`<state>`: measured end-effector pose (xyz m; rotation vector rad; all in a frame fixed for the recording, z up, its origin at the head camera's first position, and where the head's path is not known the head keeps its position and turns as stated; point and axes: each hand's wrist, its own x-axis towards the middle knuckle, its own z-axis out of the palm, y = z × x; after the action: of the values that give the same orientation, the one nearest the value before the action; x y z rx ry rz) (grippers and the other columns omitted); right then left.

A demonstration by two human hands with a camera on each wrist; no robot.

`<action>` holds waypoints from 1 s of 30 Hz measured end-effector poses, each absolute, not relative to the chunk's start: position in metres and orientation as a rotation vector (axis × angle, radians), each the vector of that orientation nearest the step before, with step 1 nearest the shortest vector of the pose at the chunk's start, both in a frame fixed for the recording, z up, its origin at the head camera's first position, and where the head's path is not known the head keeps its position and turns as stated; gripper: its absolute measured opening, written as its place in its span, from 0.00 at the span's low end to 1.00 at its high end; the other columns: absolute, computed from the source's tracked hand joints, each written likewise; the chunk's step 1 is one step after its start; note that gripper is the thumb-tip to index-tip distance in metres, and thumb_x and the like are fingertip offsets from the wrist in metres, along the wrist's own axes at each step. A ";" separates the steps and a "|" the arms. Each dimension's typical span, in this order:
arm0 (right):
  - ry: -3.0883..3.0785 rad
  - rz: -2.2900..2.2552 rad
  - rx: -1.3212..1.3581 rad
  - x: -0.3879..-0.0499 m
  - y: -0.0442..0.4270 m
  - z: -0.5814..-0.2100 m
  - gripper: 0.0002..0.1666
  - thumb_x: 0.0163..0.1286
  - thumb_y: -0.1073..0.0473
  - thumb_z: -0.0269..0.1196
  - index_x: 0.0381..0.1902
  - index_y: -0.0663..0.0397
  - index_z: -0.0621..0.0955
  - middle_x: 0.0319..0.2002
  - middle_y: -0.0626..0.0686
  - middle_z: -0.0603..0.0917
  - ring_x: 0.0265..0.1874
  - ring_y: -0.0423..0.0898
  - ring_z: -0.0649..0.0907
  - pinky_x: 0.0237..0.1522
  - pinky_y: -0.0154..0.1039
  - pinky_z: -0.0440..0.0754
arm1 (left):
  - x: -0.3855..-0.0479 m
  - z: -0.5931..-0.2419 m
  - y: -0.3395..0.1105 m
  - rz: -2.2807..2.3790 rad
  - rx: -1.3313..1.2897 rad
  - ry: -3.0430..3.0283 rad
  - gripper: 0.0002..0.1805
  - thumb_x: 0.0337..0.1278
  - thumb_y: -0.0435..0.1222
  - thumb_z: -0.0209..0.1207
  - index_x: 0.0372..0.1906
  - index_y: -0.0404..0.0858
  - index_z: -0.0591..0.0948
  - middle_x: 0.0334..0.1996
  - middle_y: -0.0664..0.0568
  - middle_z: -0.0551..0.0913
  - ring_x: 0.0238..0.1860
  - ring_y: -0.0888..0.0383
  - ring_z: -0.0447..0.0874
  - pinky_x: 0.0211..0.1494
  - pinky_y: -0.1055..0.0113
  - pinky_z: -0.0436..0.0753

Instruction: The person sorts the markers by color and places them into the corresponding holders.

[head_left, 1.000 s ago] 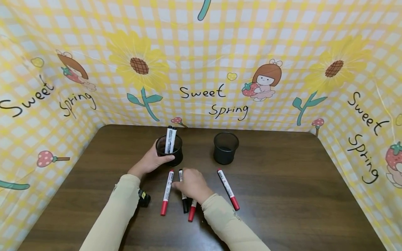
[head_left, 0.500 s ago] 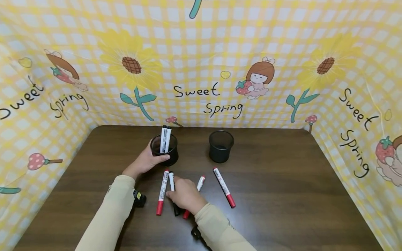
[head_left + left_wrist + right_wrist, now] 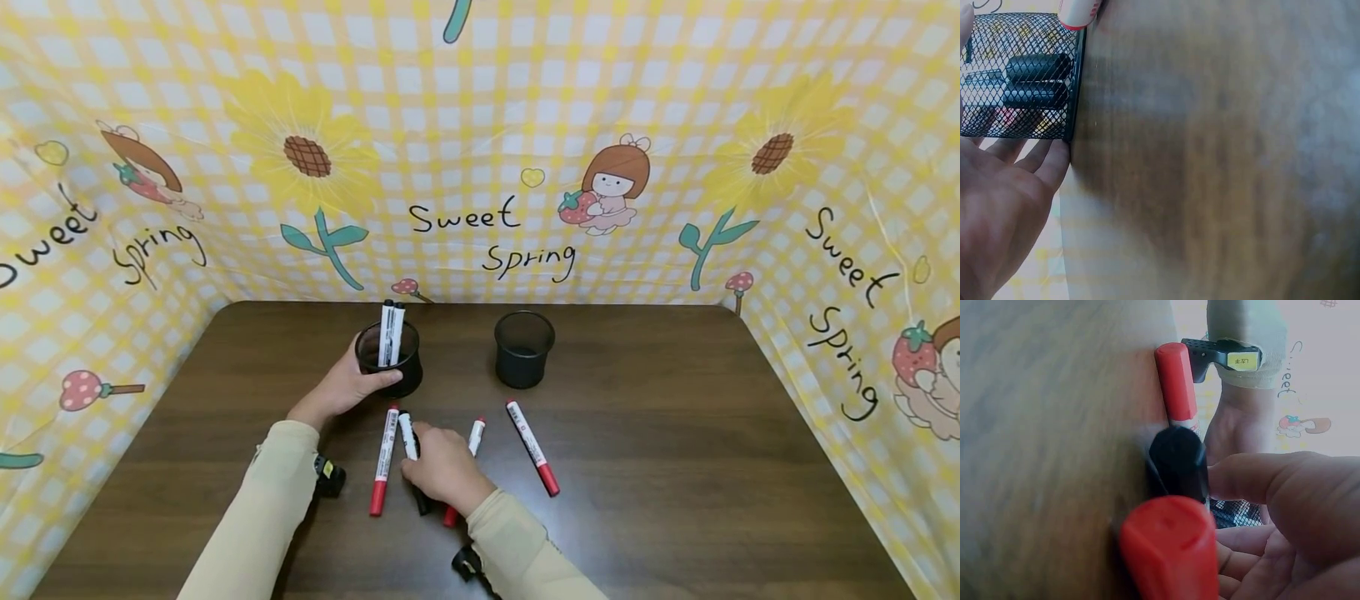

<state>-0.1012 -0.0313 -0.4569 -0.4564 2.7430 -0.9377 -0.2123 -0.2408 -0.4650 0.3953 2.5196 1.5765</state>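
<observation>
My left hand grips the side of a black mesh cup, its thumb across the front. Two white markers with black caps stand in that cup. Below it, my right hand pinches a black-capped white marker between thumb and fingers, low over the table. Just left of this marker lies a red-capped one. Another red-capped marker is partly hidden beneath my right hand.
A second black mesh cup stands right of the first, with no marker visible inside. One more red-capped marker lies slantwise in front of it. Patterned yellow cloth rises behind the brown table.
My right hand has drawn slightly back toward me, uncovering the white end of the red-capped marker beside it, and its fingers have closed on the black-capped marker. My left hand still grips the cup.
</observation>
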 end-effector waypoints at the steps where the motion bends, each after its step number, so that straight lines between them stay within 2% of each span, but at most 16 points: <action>1: 2.741 -0.938 -0.457 -0.101 -0.031 -0.457 0.29 0.59 0.59 0.71 0.60 0.58 0.80 0.39 0.51 0.85 0.34 0.46 0.80 0.39 0.39 0.79 | -0.212 -0.465 -0.241 1.571 0.393 2.524 0.50 0.60 0.37 0.70 0.78 0.34 0.50 0.71 0.34 0.63 0.69 0.41 0.63 0.69 0.45 0.60; 7: 2.714 -0.964 -0.427 -0.102 -0.030 -0.456 0.34 0.57 0.60 0.70 0.63 0.54 0.79 0.42 0.51 0.85 0.35 0.46 0.80 0.39 0.39 0.79 | -0.213 -0.465 -0.241 1.545 0.380 2.545 0.50 0.60 0.41 0.71 0.77 0.34 0.51 0.70 0.35 0.64 0.68 0.41 0.64 0.69 0.45 0.60; 15: 2.657 -1.132 -0.404 -0.102 -0.027 -0.454 0.35 0.54 0.60 0.69 0.63 0.50 0.80 0.45 0.50 0.86 0.35 0.46 0.79 0.39 0.39 0.78 | -0.214 -0.466 -0.241 1.573 0.380 2.532 0.50 0.59 0.39 0.72 0.76 0.34 0.52 0.69 0.35 0.65 0.68 0.42 0.64 0.70 0.46 0.60; 18: 2.591 -1.232 -0.415 -0.103 -0.025 -0.454 0.35 0.55 0.63 0.68 0.64 0.49 0.79 0.37 0.49 0.86 0.29 0.43 0.79 0.34 0.37 0.77 | -0.214 -0.466 -0.241 1.575 0.382 2.538 0.49 0.59 0.38 0.71 0.76 0.34 0.53 0.69 0.36 0.65 0.68 0.42 0.64 0.70 0.46 0.61; 21: 2.519 -1.339 -0.422 -0.105 -0.023 -0.453 0.36 0.55 0.65 0.66 0.65 0.49 0.79 0.25 0.45 0.81 0.21 0.39 0.76 0.26 0.35 0.74 | -0.214 -0.466 -0.241 1.595 0.388 2.530 0.49 0.59 0.37 0.71 0.76 0.34 0.53 0.69 0.35 0.66 0.68 0.43 0.65 0.70 0.46 0.60; 23: 2.474 -1.408 -0.424 -0.106 -0.022 -0.452 0.36 0.55 0.66 0.65 0.65 0.49 0.79 0.21 0.44 0.78 0.17 0.38 0.75 0.22 0.34 0.72 | -0.213 -0.465 -0.241 1.618 0.393 2.517 0.48 0.59 0.36 0.71 0.76 0.34 0.53 0.69 0.35 0.66 0.68 0.42 0.65 0.70 0.46 0.60; 30: 2.423 -1.584 -0.439 -0.111 -0.019 -0.446 0.33 0.60 0.66 0.65 0.66 0.45 0.78 0.23 0.43 0.78 0.16 0.38 0.74 0.19 0.34 0.72 | -0.213 -0.465 -0.240 1.658 0.460 2.487 0.47 0.58 0.33 0.71 0.75 0.33 0.54 0.68 0.34 0.66 0.67 0.42 0.65 0.70 0.46 0.61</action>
<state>-0.1108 -0.0191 -0.4457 -0.4385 2.4234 -1.5836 -0.2134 -0.2396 -0.4649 0.4599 2.4872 1.6583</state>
